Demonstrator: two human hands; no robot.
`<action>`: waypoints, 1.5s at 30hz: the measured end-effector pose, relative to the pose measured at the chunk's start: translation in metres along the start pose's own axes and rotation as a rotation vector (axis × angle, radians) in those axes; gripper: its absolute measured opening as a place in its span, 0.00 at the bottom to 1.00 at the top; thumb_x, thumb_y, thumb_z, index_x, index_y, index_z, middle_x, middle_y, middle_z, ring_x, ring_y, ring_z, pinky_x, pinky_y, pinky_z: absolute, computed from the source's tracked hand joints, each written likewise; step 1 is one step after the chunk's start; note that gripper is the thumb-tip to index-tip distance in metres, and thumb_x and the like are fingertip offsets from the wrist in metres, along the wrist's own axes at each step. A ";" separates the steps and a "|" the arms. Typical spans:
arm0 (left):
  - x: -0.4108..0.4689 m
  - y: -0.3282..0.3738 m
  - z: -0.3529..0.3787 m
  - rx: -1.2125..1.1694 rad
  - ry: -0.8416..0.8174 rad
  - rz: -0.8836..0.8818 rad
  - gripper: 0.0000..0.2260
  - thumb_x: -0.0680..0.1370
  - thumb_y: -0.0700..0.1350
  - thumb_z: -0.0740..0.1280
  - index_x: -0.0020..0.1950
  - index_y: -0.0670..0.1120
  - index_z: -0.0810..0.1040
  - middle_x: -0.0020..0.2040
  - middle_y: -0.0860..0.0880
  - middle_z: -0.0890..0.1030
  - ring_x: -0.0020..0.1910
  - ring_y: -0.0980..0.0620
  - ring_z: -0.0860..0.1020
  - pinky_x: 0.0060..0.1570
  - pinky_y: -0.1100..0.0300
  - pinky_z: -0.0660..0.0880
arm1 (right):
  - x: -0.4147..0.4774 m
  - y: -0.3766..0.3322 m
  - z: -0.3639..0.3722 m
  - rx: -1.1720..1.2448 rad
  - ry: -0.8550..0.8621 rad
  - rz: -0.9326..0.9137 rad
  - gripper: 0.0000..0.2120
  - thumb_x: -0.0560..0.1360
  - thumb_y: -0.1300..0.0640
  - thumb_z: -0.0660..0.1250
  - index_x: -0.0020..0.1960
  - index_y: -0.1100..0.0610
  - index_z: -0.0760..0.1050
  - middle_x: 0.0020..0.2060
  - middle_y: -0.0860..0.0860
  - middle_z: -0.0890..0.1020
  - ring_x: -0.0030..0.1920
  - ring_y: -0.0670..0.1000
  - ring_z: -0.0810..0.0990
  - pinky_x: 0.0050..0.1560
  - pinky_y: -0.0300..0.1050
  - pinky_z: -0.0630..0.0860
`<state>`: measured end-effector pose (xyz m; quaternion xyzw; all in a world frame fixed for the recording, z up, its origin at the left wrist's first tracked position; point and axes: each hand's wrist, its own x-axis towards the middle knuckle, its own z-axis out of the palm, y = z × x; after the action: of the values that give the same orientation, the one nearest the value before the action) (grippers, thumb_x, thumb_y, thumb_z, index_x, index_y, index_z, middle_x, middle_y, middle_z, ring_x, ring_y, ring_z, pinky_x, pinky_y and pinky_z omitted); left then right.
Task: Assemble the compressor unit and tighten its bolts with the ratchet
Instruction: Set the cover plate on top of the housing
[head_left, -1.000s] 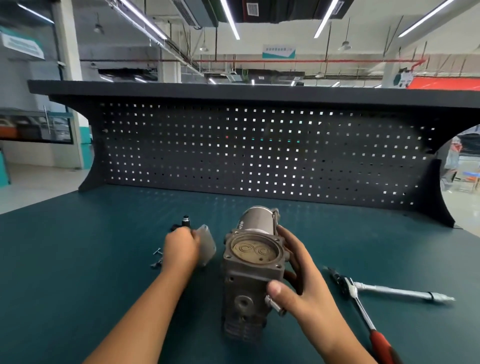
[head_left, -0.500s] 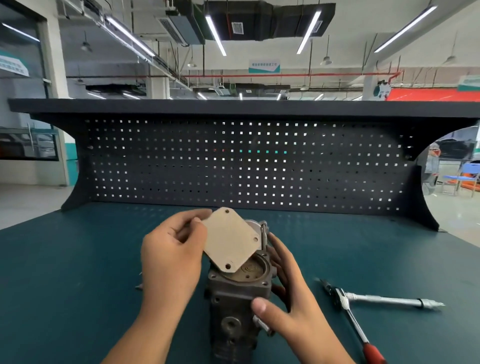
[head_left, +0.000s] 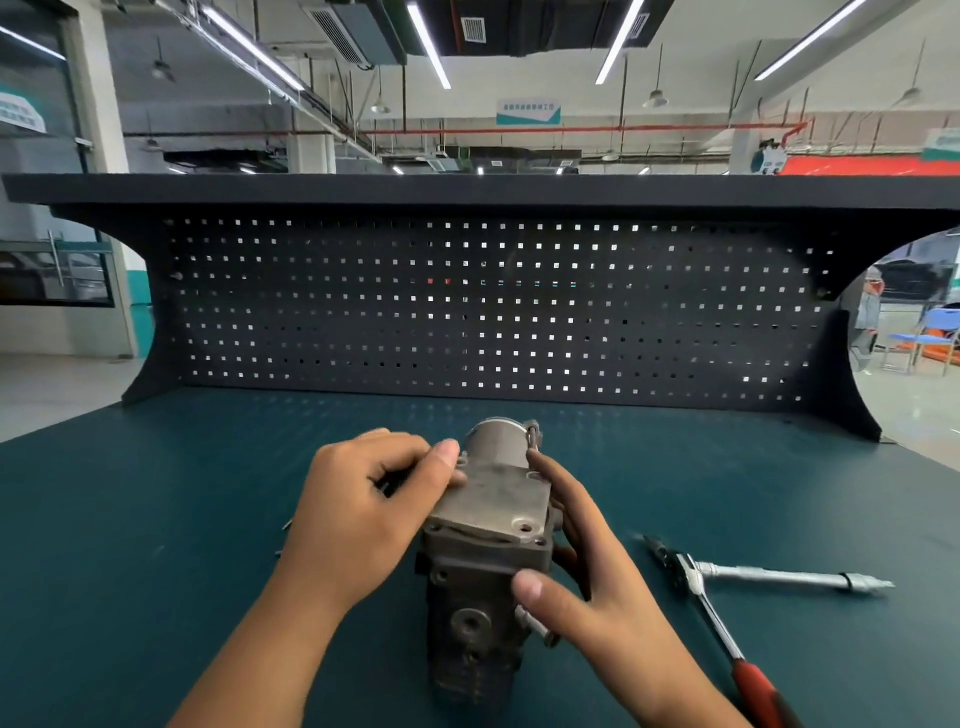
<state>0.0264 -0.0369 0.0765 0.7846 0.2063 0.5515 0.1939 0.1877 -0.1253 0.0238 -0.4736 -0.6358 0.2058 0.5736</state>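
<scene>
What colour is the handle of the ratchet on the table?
Red; the ratchet handle shows best in the head view, lower right.

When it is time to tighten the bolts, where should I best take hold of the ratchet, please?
By its red handle, with the right hand once it leaves the compressor unit, coming from above. The ratchet lies flat on the bench, handle nearest you and free, while its head points away with a silver bar beside it.

I see the ratchet's (head_left: 714, 618) grip cut off at the bottom, its head blurred. The left hand (head_left: 363, 514) hides the plate's (head_left: 493, 499) left edge and some small parts (head_left: 285, 526); the right hand (head_left: 613, 613) hides the compressor's (head_left: 467, 623) right side. The sign (head_left: 528, 112) is unreadable.
</scene>
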 end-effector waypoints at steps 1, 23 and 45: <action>0.001 -0.003 -0.001 -0.048 -0.030 -0.024 0.14 0.70 0.58 0.63 0.33 0.53 0.83 0.32 0.57 0.77 0.35 0.57 0.75 0.36 0.72 0.66 | 0.000 0.000 0.000 0.002 -0.001 0.001 0.39 0.63 0.41 0.69 0.71 0.39 0.60 0.68 0.42 0.69 0.67 0.43 0.70 0.68 0.50 0.67; 0.002 -0.025 -0.019 -0.486 -0.597 -0.313 0.42 0.56 0.63 0.79 0.64 0.45 0.73 0.59 0.48 0.79 0.61 0.50 0.76 0.53 0.59 0.76 | 0.000 0.003 0.000 0.084 0.010 0.035 0.38 0.64 0.40 0.70 0.72 0.42 0.62 0.68 0.47 0.71 0.67 0.48 0.71 0.67 0.56 0.68; -0.005 -0.021 -0.015 -0.463 -0.590 -0.405 0.37 0.56 0.56 0.79 0.63 0.50 0.72 0.59 0.51 0.79 0.59 0.53 0.77 0.52 0.63 0.74 | 0.000 0.001 -0.001 0.163 0.064 0.014 0.32 0.63 0.42 0.69 0.65 0.46 0.70 0.61 0.47 0.78 0.61 0.46 0.77 0.59 0.43 0.74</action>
<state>0.0082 -0.0209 0.0669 0.7881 0.1626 0.2858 0.5204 0.1892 -0.1251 0.0230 -0.4364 -0.5949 0.2456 0.6287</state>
